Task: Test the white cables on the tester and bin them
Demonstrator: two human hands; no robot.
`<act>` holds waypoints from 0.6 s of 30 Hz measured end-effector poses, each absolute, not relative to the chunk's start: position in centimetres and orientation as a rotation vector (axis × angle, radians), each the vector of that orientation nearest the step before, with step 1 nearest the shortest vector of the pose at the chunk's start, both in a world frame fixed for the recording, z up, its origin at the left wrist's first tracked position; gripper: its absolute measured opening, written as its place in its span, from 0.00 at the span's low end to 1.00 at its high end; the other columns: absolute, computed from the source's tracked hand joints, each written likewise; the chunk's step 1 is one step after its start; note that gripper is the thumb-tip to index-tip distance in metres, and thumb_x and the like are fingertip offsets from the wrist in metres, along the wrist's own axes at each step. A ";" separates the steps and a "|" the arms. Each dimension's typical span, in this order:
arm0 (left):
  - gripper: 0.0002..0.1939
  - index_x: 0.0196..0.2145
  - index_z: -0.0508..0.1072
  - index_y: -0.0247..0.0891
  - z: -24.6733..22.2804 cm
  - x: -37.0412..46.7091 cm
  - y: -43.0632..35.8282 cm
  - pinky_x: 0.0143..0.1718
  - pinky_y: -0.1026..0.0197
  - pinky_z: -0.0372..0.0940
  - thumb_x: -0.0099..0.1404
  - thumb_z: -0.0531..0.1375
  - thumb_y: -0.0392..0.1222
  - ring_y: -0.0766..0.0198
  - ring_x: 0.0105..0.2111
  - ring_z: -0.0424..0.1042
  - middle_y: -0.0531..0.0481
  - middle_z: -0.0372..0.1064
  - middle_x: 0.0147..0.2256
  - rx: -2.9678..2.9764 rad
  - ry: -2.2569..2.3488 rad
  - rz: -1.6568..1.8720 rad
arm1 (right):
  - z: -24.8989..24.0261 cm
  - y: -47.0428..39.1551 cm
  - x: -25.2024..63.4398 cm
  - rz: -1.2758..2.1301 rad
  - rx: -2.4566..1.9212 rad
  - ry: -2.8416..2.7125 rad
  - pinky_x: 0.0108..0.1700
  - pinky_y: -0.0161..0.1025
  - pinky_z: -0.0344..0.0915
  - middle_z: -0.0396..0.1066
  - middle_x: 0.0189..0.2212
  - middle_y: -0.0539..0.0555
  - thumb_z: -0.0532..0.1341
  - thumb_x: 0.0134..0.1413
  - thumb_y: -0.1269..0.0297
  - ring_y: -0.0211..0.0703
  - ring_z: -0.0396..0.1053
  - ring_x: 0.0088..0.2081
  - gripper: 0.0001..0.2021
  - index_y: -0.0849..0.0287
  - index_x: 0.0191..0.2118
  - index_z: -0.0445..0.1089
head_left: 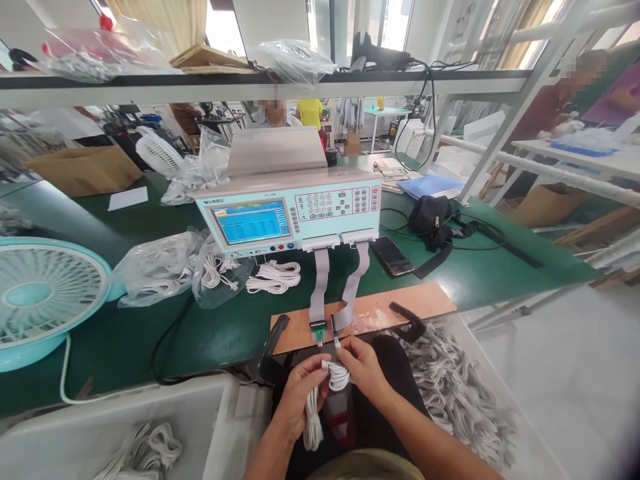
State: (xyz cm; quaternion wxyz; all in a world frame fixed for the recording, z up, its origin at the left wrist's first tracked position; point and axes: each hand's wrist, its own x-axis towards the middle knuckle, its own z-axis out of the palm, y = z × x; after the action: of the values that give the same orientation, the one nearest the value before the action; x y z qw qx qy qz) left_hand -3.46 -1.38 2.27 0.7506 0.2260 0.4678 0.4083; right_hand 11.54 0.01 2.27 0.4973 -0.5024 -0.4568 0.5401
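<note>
A coiled white cable [313, 423] hangs from my left hand [303, 387], whose fingers pinch it near one end. My right hand [361, 363] grips the other connector end of the same cable, close to the black-and-white socket [335, 325] of the right ribbon cable [356, 277]; whether the plug is seated, I cannot make out. Left of it, a green circuit board [320, 335] sits at the end of the left ribbon cable [320, 287], just ahead of my left fingers. Both ribbons run down from the test instrument [295, 213], whose blue screen is lit.
A copper-coloured board [400, 303] lies along the table edge between black clamps [413, 327]. Bins of coiled cables stand at left [200, 407] and right [450, 387]. A phone [393, 256], black pouch [431, 220], bagged cables [160, 263] and a fan [45, 293] rest on the green table.
</note>
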 end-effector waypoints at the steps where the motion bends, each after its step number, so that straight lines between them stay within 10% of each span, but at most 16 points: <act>1: 0.19 0.35 0.74 0.35 2.2 -3.2 -1.3 0.13 0.73 0.51 0.45 0.68 0.45 0.74 0.14 0.60 0.54 0.67 0.19 0.497 1.080 0.919 | 2.4 0.0 11.4 1.336 -1.210 -1.062 0.25 0.33 0.52 0.61 0.18 0.46 0.61 0.47 0.58 0.34 0.55 0.21 0.12 0.61 0.23 0.66; 18: 0.15 0.20 0.71 0.35 0.6 -2.4 -0.1 0.18 0.70 0.52 0.54 0.61 0.50 0.72 0.16 0.55 0.57 0.57 0.16 0.985 1.371 1.129 | 2.9 0.3 10.6 1.608 -1.126 -0.638 0.24 0.31 0.54 0.67 0.17 0.48 0.70 0.36 0.56 0.33 0.58 0.20 0.16 0.63 0.22 0.68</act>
State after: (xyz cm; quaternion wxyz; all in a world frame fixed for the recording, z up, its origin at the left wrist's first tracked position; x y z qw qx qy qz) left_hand -2.45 -0.14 0.55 0.5274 0.4122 0.5735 0.4722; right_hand 10.65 0.27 2.92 0.5130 -0.4682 -0.2652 0.6688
